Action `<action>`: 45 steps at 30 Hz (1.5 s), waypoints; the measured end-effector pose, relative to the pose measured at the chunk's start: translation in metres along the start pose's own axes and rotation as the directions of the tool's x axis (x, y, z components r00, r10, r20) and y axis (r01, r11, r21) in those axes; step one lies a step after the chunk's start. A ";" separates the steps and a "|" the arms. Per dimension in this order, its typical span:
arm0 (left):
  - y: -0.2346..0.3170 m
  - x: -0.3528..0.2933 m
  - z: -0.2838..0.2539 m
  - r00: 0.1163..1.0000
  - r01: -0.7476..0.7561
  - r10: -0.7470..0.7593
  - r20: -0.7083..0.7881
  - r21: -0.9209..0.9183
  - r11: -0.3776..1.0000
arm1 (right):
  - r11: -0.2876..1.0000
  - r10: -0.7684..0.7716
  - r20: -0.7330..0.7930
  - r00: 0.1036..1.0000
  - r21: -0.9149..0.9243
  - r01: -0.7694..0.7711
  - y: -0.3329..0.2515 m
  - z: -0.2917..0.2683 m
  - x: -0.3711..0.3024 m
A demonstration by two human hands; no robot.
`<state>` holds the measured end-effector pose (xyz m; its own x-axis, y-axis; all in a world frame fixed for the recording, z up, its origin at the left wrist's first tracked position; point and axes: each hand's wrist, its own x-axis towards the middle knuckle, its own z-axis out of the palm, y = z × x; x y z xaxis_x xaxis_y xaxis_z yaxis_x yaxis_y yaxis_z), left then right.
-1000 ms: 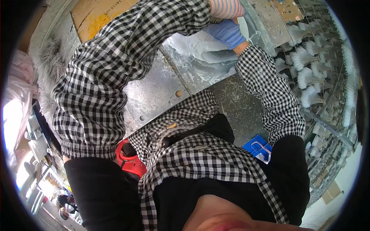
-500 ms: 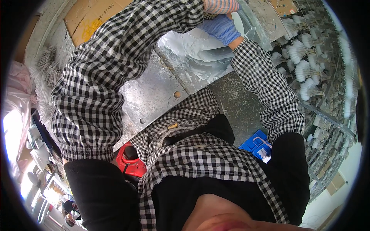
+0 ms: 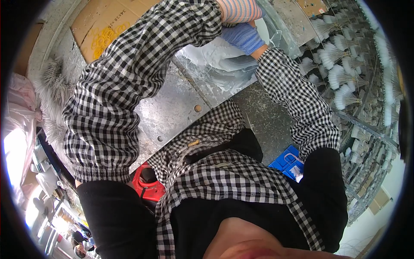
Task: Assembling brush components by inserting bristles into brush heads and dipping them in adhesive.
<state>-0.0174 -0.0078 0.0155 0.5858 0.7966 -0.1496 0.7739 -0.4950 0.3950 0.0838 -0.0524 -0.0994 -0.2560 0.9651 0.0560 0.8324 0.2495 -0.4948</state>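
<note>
Although both my gloves show at the upper edge of the view, my fingers are largely hidden. My left hand (image 3: pixel 241 11), in an orange-and-blue striped knit glove, sits just above my right hand (image 3: pixel 244 38), in a blue one. Between them, at the left end of the gap, a narrow bristle fringe (image 3: pixel 228 24) shows along the lower edge of the striped glove. I cannot tell whether the fingers of either hand are apart, together or clamped on it.

The visible sliver runs roughly left to right; the rest is covered, so its full long axis and the way it points cannot be confirmed. Just below and left of my right hand lies smeared white paste (image 3: pixel 207 54). Nearer my lap is a scuffed metal plate (image 3: pixel 168 112) with round holes. Yellow rubber bands (image 3: pixel 103 41) lie on cardboard (image 3: pixel 92 19) to my left; white bristle bundles (image 3: pixel 343 73) stand racked to my right.
</note>
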 end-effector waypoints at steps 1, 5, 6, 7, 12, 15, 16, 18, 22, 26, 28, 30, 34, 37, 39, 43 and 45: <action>0.002 0.000 0.000 1.000 -0.005 0.005 0.000 0.000 1.000 | 0.999 -0.008 -0.036 0.999 0.041 0.010 0.001 0.000 0.000; 0.007 -0.006 -0.002 1.000 -0.008 0.008 0.021 -0.007 1.000 | 0.999 -0.029 -0.069 0.997 0.038 0.031 0.000 -0.001 -0.008; 0.008 -0.008 -0.002 1.000 -0.001 0.002 0.029 -0.014 1.000 | 0.999 -0.029 -0.069 0.997 0.039 0.032 -0.001 0.000 -0.009; 0.007 -0.007 -0.003 1.000 -0.002 0.002 0.027 -0.014 1.000 | 0.998 -0.030 -0.078 0.996 0.051 0.034 -0.005 -0.002 -0.009; 0.006 -0.013 -0.011 0.997 -0.013 0.020 0.078 -0.090 0.996 | 0.996 -0.065 -0.150 0.987 0.050 0.073 -0.003 0.000 -0.008; 0.007 -0.011 -0.014 0.993 -0.032 0.041 0.109 -0.082 0.996 | 0.992 -0.107 -0.191 0.976 0.050 0.118 -0.008 -0.004 -0.009; 0.007 -0.010 -0.014 0.993 -0.036 0.045 0.106 -0.081 0.996 | 0.998 -0.049 -0.066 0.997 0.032 0.051 -0.008 -0.009 -0.008; 0.012 -0.009 -0.014 0.993 0.004 0.008 0.119 -0.093 0.996 | 1.000 0.018 0.041 0.999 -0.002 -0.018 -0.006 -0.014 -0.005; -0.002 0.009 0.019 1.000 -0.019 0.019 0.001 0.035 0.999 | 1.000 0.011 0.069 0.998 0.007 -0.012 0.015 0.015 0.003; -0.003 -0.001 0.012 0.996 0.002 -0.004 0.091 0.025 1.000 | 0.979 -0.060 -0.084 0.995 0.188 0.075 0.011 0.019 -0.007; 0.004 -0.002 0.006 0.994 0.016 -0.021 0.104 0.043 0.999 | 0.964 -0.069 -0.047 0.997 0.256 0.078 0.009 0.010 -0.004; 0.007 0.004 0.007 0.994 0.021 -0.026 0.111 0.039 0.999 | 0.981 -0.049 -0.121 0.991 0.179 0.071 0.015 0.016 -0.006; -0.004 0.002 0.010 0.996 0.024 -0.020 0.084 -0.041 0.999 | 0.990 -0.025 0.004 1.000 0.136 0.025 0.006 0.008 0.002; -0.010 0.003 0.013 0.961 -0.154 0.134 -0.241 -0.068 0.986 | 0.710 -0.185 -0.342 0.921 0.602 0.366 0.027 0.032 0.010; -0.016 -0.032 0.001 0.875 -0.295 0.196 -0.443 -0.167 0.941 | 0.803 -0.099 -0.208 0.973 0.561 0.201 -0.003 -0.002 0.000; -0.004 -0.119 0.002 0.884 -0.284 -0.146 -0.443 -0.759 0.586 | 0.725 -0.034 -0.242 0.970 0.662 0.191 -0.016 -0.024 -0.019; -0.017 -0.157 0.034 0.960 -0.095 -0.190 -0.208 -0.874 0.477 | 0.634 -0.003 -0.242 0.970 0.750 0.189 -0.021 -0.014 -0.024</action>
<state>-0.1143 -0.1363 0.0017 0.3654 0.9304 -0.0299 0.1037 -0.0088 0.9946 0.0797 -0.0791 -0.0783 -0.1316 0.9550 0.2656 0.1109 0.2805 -0.9534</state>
